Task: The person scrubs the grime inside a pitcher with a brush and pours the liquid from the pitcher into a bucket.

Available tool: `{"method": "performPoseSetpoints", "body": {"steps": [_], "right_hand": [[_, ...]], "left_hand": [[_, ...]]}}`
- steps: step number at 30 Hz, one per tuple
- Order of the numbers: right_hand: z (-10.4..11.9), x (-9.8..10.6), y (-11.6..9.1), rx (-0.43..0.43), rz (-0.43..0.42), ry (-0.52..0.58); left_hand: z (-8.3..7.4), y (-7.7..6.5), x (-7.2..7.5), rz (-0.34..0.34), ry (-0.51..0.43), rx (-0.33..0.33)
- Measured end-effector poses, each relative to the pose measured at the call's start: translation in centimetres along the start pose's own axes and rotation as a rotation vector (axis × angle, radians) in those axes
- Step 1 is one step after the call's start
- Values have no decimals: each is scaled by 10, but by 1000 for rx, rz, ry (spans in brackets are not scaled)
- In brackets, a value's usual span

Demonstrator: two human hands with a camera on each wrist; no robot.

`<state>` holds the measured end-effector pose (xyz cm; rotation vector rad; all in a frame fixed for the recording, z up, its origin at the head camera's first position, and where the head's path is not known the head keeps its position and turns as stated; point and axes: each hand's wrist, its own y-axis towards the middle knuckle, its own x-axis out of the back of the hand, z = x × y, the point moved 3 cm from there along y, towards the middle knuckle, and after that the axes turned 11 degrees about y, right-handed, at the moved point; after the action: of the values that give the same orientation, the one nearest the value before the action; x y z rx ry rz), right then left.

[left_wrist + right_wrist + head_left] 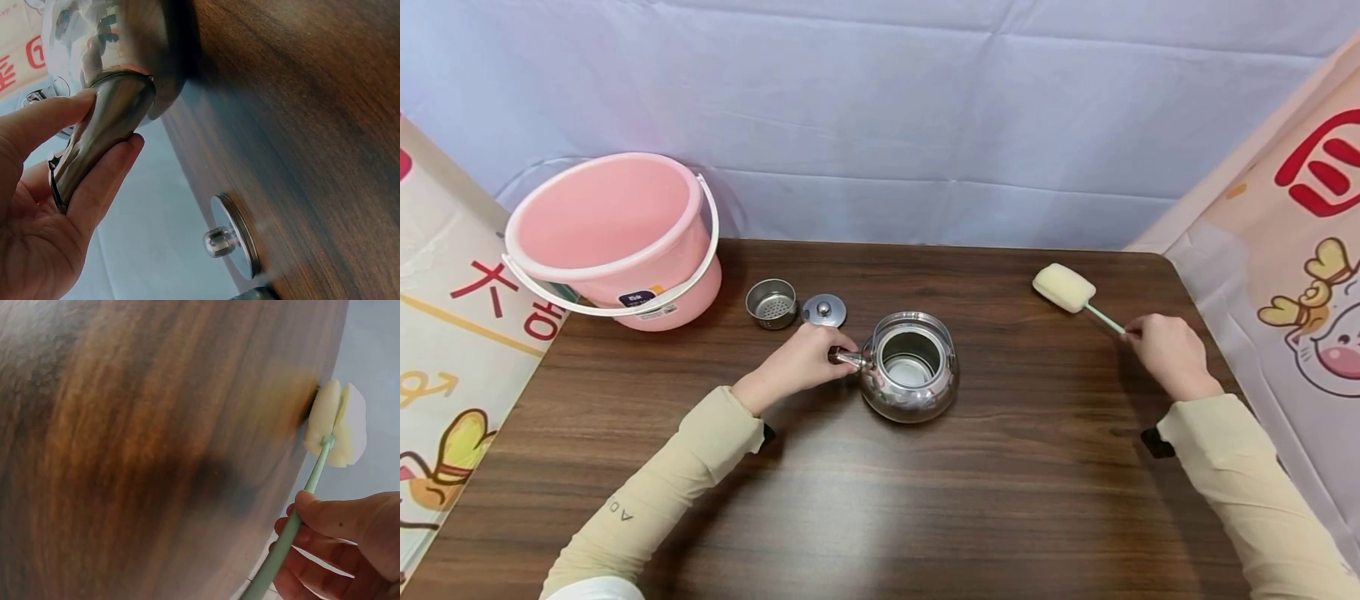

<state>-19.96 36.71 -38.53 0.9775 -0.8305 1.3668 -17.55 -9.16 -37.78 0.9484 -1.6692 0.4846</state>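
Observation:
A shiny steel kettle (910,404) stands upright on the table with its top uncovered and its bail handle raised. My left hand (811,358) pinches the kettle's spout (115,112) between thumb and fingers. Over on the right, my right hand (1168,354) holds a sponge brush (1064,287) by its thin green handle (287,537). The brush's pale yellow sponge head (325,419) points toward the back of the table. Behind the left hand lies a round steel lid (825,311) with a knob, beside a perforated steel strainer cup (772,304).
A pink bucket (700,292) with a white handle stands at the back left of the brown wooden table (970,500). A pale cloth (880,125) hangs behind the table, and printed sheets (1315,275) hang along the sides.

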Motion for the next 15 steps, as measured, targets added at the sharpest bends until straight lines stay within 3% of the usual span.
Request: {"method": "performPoseSetpoints", "body": {"steps": [15], "right_hand": [[-6,-9,2,-32,67,3]], "left_hand": [[1,0,-2,-5,-20,5]]}}
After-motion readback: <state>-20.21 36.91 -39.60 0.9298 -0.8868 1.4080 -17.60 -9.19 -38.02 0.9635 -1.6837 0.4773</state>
